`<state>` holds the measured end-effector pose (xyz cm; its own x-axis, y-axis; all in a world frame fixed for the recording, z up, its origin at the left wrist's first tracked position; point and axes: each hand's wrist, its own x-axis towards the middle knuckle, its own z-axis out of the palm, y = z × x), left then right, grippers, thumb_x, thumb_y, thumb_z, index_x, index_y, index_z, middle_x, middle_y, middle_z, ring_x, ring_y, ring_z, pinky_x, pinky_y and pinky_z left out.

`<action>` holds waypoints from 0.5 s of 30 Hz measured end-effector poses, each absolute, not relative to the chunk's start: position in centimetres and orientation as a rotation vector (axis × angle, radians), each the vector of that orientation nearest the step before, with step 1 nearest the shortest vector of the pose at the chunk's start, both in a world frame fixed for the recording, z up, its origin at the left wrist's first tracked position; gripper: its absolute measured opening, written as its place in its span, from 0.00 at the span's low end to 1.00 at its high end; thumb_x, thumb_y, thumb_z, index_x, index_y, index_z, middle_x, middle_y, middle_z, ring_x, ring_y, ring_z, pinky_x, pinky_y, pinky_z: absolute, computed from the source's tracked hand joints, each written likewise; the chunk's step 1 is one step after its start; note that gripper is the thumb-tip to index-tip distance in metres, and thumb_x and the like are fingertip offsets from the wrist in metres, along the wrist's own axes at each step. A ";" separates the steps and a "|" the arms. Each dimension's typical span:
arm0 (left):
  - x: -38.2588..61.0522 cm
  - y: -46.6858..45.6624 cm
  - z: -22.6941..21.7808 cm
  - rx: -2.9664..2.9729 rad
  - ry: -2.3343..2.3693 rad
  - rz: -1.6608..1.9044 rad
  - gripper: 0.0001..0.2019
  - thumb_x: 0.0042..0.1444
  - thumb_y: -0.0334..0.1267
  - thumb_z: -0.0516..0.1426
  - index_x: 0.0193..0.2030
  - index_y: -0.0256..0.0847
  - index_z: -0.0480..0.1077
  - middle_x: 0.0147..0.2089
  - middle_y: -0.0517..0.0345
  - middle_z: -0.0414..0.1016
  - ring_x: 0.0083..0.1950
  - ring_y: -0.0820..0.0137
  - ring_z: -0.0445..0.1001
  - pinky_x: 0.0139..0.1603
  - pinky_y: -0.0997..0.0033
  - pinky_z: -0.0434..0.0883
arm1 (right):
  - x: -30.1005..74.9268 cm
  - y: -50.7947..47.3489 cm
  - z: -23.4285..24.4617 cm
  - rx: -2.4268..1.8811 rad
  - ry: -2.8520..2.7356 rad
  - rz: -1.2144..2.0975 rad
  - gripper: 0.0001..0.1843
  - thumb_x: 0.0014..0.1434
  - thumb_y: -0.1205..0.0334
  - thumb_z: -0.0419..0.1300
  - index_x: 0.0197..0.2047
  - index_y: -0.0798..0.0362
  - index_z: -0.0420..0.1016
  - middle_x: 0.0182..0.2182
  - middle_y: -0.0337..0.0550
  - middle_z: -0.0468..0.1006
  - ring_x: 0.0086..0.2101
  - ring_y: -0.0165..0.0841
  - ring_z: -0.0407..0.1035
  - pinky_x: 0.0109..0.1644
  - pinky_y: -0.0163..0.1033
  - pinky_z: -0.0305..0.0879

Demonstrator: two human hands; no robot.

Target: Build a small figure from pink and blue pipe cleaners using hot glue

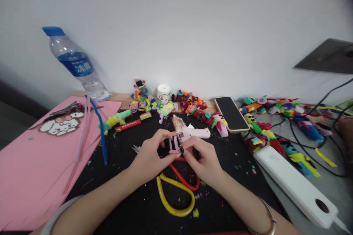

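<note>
My left hand is closed, its fingers and thumb pinching one side of a pink pipe cleaner bent into a small frame-like shape. From the other side, my right hand pinches the same piece, and a pink strip sticks out past its fingertips. A small shiny black spot shows at those fingertips; I cannot tell what it is. Just behind the hands lies a pink glue gun, its nozzle end against a stained, brownish lump. Scissors with one yellow loop and one red loop lie beneath, partly hidden.
A pink sheet covers the left, with pipe cleaners across it. A water bottle leans on the wall. Small pipe-cleaner figures, a white cup and a phone stand or lie behind. A white power unit and cables are at right.
</note>
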<state>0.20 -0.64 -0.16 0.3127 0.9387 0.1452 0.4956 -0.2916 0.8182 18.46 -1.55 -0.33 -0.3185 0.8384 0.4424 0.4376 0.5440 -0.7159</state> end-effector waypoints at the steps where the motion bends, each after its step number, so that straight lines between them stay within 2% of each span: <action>1: 0.2 -0.6 -0.2 1.911 1.254 0.847 0.12 0.51 0.39 0.59 0.41 0.44 0.62 0.50 0.54 0.74 0.37 0.69 0.72 0.41 0.67 0.70 | 18.5 -1.5 -0.3 -1.035 -1.947 0.611 0.05 0.59 0.70 0.54 0.34 0.53 0.68 0.26 0.39 0.71 0.24 0.27 0.63 0.29 0.32 0.60; 5: 0.2 -0.6 -0.2 1.914 1.201 0.870 0.11 0.51 0.39 0.59 0.40 0.43 0.63 0.53 0.53 0.74 0.43 0.66 0.73 0.44 0.65 0.69 | 18.4 -1.5 0.0 -1.043 -1.945 0.605 0.05 0.59 0.69 0.53 0.33 0.53 0.68 0.24 0.37 0.69 0.23 0.27 0.61 0.28 0.32 0.58; 8: 0.2 -0.6 -0.1 1.929 1.202 0.865 0.11 0.51 0.38 0.59 0.40 0.43 0.64 0.53 0.54 0.74 0.43 0.66 0.73 0.44 0.65 0.70 | 18.4 -1.5 0.0 -1.050 -1.942 0.610 0.05 0.59 0.69 0.53 0.33 0.53 0.68 0.23 0.37 0.68 0.23 0.27 0.60 0.27 0.32 0.58; 15: 0.2 -0.4 0.1 1.896 1.161 0.889 0.10 0.52 0.37 0.59 0.40 0.42 0.65 0.55 0.52 0.72 0.43 0.67 0.73 0.42 0.67 0.69 | 18.5 -1.6 -0.2 -1.088 -1.894 0.669 0.06 0.59 0.69 0.53 0.37 0.54 0.70 0.28 0.40 0.72 0.24 0.28 0.63 0.30 0.32 0.60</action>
<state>0.18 -0.42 0.08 0.3532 0.9180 0.1806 0.4134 -0.3263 0.8501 18.46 -1.60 -0.16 -0.2794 0.8749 0.3955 0.4322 0.4824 -0.7619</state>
